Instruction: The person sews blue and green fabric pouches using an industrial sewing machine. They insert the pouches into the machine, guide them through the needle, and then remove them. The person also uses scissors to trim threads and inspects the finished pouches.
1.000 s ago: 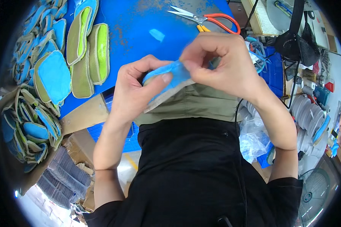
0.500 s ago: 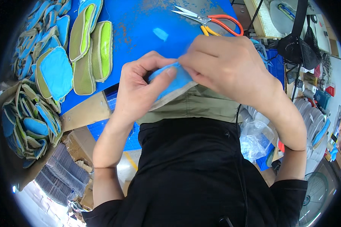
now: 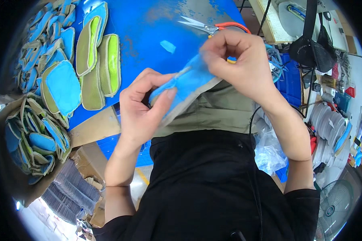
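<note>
A blue fabric pad with a beige bound edge (image 3: 191,86) is stretched between my two hands, over my lap at the table's near edge. My left hand (image 3: 138,104) pinches its left end between thumb and fingers. The upper right end is gripped by my right hand (image 3: 243,60), whose fingertips are smeared by motion. Beyond my hands on the blue table lie red-handled scissors (image 3: 207,28), blades pointing left, with the handles partly behind my right hand. A small blue scrap (image 3: 167,46) lies left of them.
Green-and-beige mesh pads (image 3: 93,86) and a blue pad (image 3: 63,86) lie on the table's left, beside a heap of blue pads (image 3: 48,36). A cardboard box (image 3: 18,197) of similar pads stands at left. A fan (image 3: 332,209) is at lower right.
My right hand has moved slightly right and opened out its grip, so more of the pad shows between my hands. The view has shifted slightly.
</note>
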Demonstrator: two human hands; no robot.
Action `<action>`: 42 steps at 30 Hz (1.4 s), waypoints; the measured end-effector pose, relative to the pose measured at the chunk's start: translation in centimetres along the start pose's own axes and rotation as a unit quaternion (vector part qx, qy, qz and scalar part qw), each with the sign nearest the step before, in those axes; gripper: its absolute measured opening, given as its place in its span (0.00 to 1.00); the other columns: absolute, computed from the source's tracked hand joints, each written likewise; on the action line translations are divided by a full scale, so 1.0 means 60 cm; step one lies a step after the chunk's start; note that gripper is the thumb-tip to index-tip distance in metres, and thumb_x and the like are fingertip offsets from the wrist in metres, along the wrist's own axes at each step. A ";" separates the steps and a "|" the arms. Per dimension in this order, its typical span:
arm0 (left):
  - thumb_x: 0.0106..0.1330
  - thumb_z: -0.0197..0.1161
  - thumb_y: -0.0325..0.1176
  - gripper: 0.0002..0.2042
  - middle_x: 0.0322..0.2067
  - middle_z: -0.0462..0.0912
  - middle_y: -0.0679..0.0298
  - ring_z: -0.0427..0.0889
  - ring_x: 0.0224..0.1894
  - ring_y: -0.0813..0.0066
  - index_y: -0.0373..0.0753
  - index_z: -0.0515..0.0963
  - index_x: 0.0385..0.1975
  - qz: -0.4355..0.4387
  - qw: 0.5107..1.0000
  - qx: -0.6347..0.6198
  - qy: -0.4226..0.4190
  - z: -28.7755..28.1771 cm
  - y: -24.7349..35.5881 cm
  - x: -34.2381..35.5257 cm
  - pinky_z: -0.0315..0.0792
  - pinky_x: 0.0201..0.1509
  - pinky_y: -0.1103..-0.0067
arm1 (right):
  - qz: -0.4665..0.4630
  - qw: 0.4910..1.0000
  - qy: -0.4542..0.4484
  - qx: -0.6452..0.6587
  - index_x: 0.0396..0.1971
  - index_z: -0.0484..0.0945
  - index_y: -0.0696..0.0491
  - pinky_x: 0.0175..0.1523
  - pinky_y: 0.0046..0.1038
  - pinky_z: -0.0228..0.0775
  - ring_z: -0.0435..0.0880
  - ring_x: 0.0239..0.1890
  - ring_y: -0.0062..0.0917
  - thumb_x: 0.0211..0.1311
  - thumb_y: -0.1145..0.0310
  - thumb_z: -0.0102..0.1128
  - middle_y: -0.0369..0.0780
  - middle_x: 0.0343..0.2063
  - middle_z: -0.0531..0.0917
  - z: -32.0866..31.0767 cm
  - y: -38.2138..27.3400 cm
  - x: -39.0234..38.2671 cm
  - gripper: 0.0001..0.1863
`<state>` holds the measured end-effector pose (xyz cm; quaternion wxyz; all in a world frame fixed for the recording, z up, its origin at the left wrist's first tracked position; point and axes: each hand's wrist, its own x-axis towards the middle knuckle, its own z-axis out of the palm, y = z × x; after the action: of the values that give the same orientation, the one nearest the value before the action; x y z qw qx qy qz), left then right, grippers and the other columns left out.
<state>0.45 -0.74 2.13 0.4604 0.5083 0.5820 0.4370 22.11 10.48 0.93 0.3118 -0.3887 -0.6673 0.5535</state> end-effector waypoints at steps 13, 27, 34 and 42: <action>0.58 0.67 0.20 0.11 0.37 0.81 0.59 0.80 0.39 0.71 0.33 0.84 0.42 0.107 0.982 0.159 -0.001 -0.039 -0.007 -0.003 0.72 0.45 0.79 | -0.042 0.986 -0.152 -0.059 0.44 0.85 0.55 0.40 0.26 0.73 0.81 0.36 0.19 0.58 0.69 0.69 0.37 0.34 0.84 0.007 0.001 0.005 0.13; 0.62 0.72 0.28 0.11 0.37 0.82 0.61 0.81 0.41 0.76 0.34 0.80 0.40 0.057 0.990 0.100 -0.082 -0.044 0.007 0.005 0.74 0.45 0.78 | 0.085 0.915 -0.242 0.312 0.43 0.81 0.58 0.44 0.17 0.69 0.77 0.37 0.11 0.72 0.65 0.62 0.30 0.34 0.82 0.070 0.030 -0.014 0.11; 0.62 0.75 0.30 0.10 0.26 0.80 0.69 0.76 0.31 0.85 0.36 0.79 0.32 -0.003 0.995 0.078 -0.066 -0.054 -0.016 0.007 0.70 0.36 0.83 | 0.114 0.910 -0.249 0.310 0.38 0.78 0.54 0.44 0.16 0.65 0.75 0.38 0.11 0.70 0.60 0.63 0.31 0.36 0.80 0.066 0.012 -0.012 0.12; 0.62 0.75 0.29 0.10 0.25 0.77 0.72 0.71 0.30 0.88 0.35 0.78 0.30 -0.041 0.996 0.003 -0.079 -0.070 -0.017 0.017 0.66 0.33 0.84 | 0.144 0.833 -0.154 0.511 0.43 0.77 0.54 0.34 0.16 0.63 0.72 0.31 0.11 0.70 0.60 0.62 0.29 0.29 0.76 0.074 0.039 -0.017 0.13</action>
<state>-3.89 -0.03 1.86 0.5209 0.5181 0.5657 0.3745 19.25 7.59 -2.22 0.2765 -0.1753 -0.2655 0.9068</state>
